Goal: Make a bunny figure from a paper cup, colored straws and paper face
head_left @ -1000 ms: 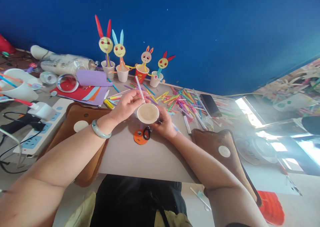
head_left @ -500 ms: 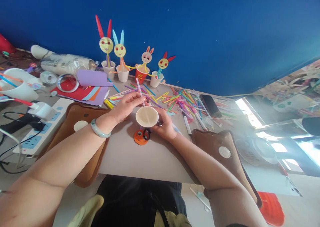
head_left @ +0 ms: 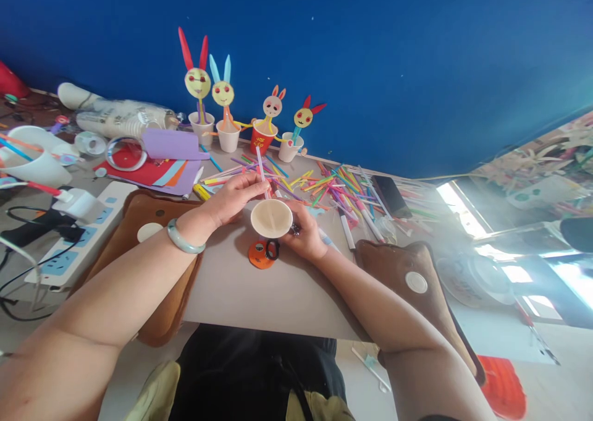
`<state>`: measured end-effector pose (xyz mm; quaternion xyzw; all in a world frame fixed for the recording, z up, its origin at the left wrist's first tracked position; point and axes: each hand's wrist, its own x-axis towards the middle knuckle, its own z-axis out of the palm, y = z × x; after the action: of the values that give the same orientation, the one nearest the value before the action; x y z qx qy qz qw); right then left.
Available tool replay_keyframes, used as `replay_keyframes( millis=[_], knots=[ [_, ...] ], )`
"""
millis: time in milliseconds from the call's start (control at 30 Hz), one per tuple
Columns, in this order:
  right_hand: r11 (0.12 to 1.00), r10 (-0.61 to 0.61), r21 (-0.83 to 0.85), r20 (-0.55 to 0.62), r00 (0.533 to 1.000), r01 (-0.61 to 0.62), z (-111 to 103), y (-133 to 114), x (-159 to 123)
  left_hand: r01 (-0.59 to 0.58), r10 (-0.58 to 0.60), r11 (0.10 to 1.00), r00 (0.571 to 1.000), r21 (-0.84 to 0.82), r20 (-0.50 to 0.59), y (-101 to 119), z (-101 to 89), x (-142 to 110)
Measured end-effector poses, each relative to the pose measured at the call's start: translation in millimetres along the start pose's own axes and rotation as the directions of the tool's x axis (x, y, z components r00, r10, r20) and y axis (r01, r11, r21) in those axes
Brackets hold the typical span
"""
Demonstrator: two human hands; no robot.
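My right hand [head_left: 306, 230] is wrapped round the side of a white paper cup [head_left: 272, 219], whose open mouth faces me. Between the thumb and fingertips of my left hand [head_left: 238, 197], a pale straw [head_left: 260, 164] stands nearly upright at the cup's far rim. Its lower end is hard to make out, and a light streak shows inside the cup. Below the cup, an orange paper disc [head_left: 260, 257] with a drawn face lies on the table. A black loop [head_left: 272, 249], like a scissors handle, overlaps the disc; a dark bit also shows by my right fingers.
Several rabbit-faced cup figures [head_left: 228, 138] line the blue wall. Coloured straws [head_left: 333, 189] are strewn behind my hands, beside a black phone [head_left: 390, 195]. Brown cushion-like pads [head_left: 389, 266] flank the work spot. A power strip [head_left: 78, 238] with cables lies at left.
The cup has shifted slightly left and tipped a little. The straw has moved slightly right and lower, and a light streak now shows inside the cup. Both hands keep their grips.
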<state>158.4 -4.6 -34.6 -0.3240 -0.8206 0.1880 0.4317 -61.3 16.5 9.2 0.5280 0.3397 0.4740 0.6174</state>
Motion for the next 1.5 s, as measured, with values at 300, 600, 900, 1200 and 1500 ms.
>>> replay_keyframes(
  millis=[300, 600, 900, 1200, 1500],
  knots=[
    [1.000, -0.003, 0.010, 0.021, 1.000, 0.003, 0.4, 0.2, -0.3, -0.089, 0.086, 0.995, 0.994, 0.044, 0.064, 3.8, -0.6, 0.3],
    [1.000, -0.016, 0.009, 0.019, 1.000, 0.016, -1.0, -1.9, -1.4, -0.091, 0.085, 0.994, 0.993, 0.060, 0.085, 6.4, 0.4, -1.1],
    [1.000, 0.014, -0.003, 0.021, 1.000, -0.014, -0.5, -2.0, -1.5, -0.075, 0.069, 0.995, 0.994, 0.069, 0.085, 4.6, -0.5, -1.5],
    [0.997, 0.065, 0.035, -0.040, 0.997, -0.063, 1.9, 1.8, -2.5, -0.025, 0.023, 0.998, 0.999, 0.052, 0.032, 3.1, 1.3, -0.8],
    [0.998, 0.047, 0.033, -0.048, 0.998, -0.045, 1.8, 1.9, -2.8, -0.007, 0.009, 0.999, 1.000, 0.042, -0.030, 2.3, 1.8, -1.3]
  ],
)
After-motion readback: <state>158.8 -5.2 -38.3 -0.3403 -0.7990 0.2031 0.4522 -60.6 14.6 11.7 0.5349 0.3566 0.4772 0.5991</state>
